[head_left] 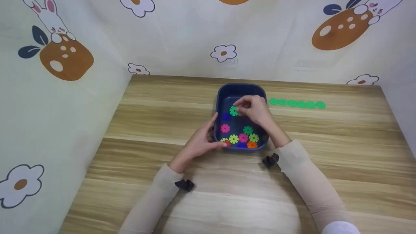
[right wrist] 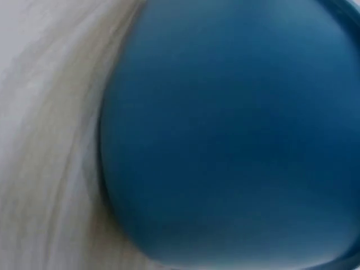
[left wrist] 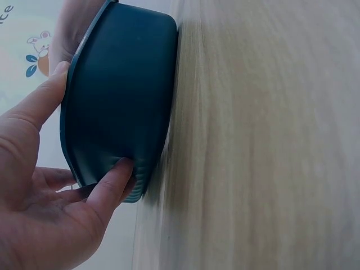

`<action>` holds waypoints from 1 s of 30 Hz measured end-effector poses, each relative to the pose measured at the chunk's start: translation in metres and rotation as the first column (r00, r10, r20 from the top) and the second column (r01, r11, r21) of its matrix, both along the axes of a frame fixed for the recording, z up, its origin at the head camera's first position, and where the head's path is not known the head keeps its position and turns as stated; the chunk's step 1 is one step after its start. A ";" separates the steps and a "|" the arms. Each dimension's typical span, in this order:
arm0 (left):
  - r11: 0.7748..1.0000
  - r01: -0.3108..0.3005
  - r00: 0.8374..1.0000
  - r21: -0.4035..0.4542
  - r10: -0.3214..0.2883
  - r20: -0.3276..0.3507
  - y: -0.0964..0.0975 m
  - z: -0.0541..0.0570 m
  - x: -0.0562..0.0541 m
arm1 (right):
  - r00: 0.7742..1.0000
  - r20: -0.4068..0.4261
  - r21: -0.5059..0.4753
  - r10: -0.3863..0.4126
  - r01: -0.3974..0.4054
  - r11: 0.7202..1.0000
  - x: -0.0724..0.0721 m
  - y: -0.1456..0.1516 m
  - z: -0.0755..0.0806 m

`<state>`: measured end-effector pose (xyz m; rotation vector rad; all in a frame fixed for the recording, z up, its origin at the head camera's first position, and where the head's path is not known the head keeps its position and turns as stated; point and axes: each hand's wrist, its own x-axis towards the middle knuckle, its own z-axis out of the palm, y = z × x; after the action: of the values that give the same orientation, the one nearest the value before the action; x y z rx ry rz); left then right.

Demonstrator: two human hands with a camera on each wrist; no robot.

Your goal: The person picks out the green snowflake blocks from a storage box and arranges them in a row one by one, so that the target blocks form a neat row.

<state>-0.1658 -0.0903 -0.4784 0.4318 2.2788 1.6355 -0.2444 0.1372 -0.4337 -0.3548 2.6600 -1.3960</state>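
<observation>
A dark blue plastic bin (head_left: 241,91) stands on the table with several notched plastic building discs in it, among them a pink disc (head_left: 225,128) and an orange disc (head_left: 252,144). My left hand (head_left: 202,138) grips the bin's near left corner; in the left wrist view its thumb lies at the rim and its fingers press the outer wall (left wrist: 121,84). Over the bin, my right hand (head_left: 255,110) pinches a bright green disc (head_left: 233,110) at its fingertips. The right wrist view shows only the bin's wall (right wrist: 230,135) and some table, with that hand hidden.
A row of joined green discs (head_left: 297,103) lies on the table right of the bin. The wooden table (head_left: 156,110) meets a patterned wall covering (head_left: 182,42) at the back and sides. Black wrist devices (head_left: 184,185) sit at both sleeves.
</observation>
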 end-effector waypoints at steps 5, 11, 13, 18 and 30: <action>1.000 -0.003 1.000 -0.003 0.003 -0.002 0.000 0.001 0.001 | 1.000 0.006 0.002 -0.016 0.016 1.000 -0.001 0.003 0.004; 1.000 -0.007 1.000 -0.012 0.007 -0.011 0.001 0.002 0.000 | 1.000 0.001 -0.029 -0.015 0.015 0.999 -0.002 0.007 0.010; 1.000 -0.012 1.000 -0.017 0.011 -0.013 0.001 0.001 0.000 | 1.000 0.002 -0.038 -0.019 0.019 0.999 -0.002 0.008 0.011; 1.000 -0.016 1.000 -0.020 0.015 -0.008 0.000 0.001 0.000 | 0.999 0.005 -0.053 -0.032 0.033 0.998 -0.001 0.012 0.014; 0.999 -0.020 1.000 -0.025 0.020 0.000 0.000 0.001 0.000 | 0.998 -0.019 -0.125 -0.064 0.061 0.990 -0.004 0.026 0.024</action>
<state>-0.1660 -0.0902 -0.4776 0.4043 2.3075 1.6143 -0.2487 0.1630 -0.4100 -0.3035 2.6304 -1.5908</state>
